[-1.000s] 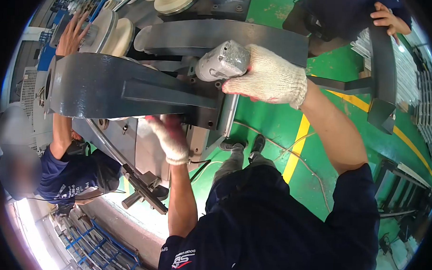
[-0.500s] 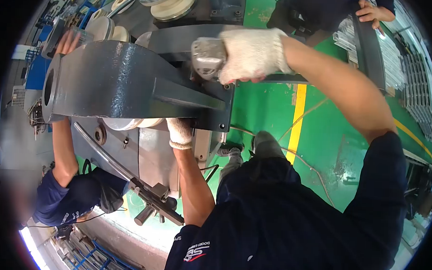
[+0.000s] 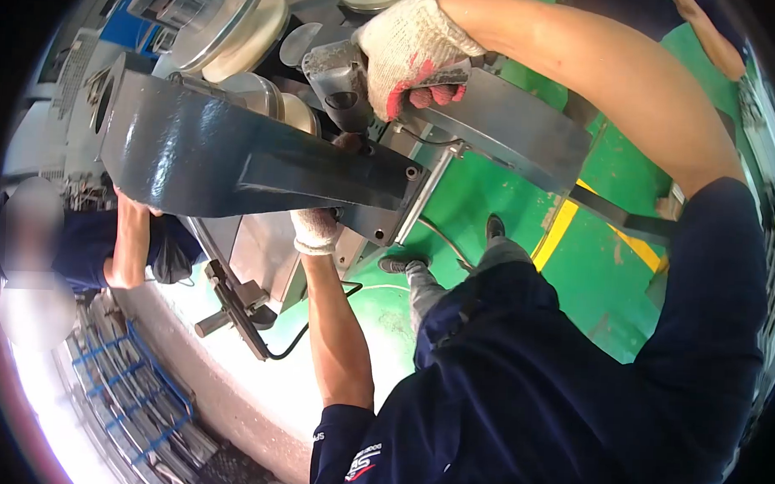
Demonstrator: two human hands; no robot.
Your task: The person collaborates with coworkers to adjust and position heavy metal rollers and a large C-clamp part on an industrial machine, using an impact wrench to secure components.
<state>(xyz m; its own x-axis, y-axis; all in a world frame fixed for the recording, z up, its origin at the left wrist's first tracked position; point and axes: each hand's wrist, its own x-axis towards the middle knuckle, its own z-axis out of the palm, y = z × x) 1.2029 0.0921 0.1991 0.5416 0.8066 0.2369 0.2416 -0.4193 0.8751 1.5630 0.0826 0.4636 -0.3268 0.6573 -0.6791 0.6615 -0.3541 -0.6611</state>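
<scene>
My right hand (image 3: 415, 59), in a knit glove with red palm coating, is closed round the handle of a grey impact wrench (image 3: 338, 78). The wrench's nose points down beside the flange end of a dark grey metal bracket (image 3: 211, 150). Bolt holes show in that flange. My left hand (image 3: 316, 229), also gloved, reaches up under the bracket's lower edge; its fingers are hidden behind the metal. A co-worker's hand (image 3: 137, 201) touches the bracket's underside at the left.
Pale rollers with metal rims (image 3: 241, 32) stand behind the bracket. A grey beam (image 3: 511, 127) extends to the right. Below left is a clamp-like metal fixture (image 3: 236, 309) with a black cable. Another person's arm (image 3: 714, 44) shows at upper right, above the green floor (image 3: 474, 198).
The camera view has shifted and turned. The wrench in my right hand now shows more of its body, nose downward. The co-worker's hand at the bracket's upper left is no longer visible.
</scene>
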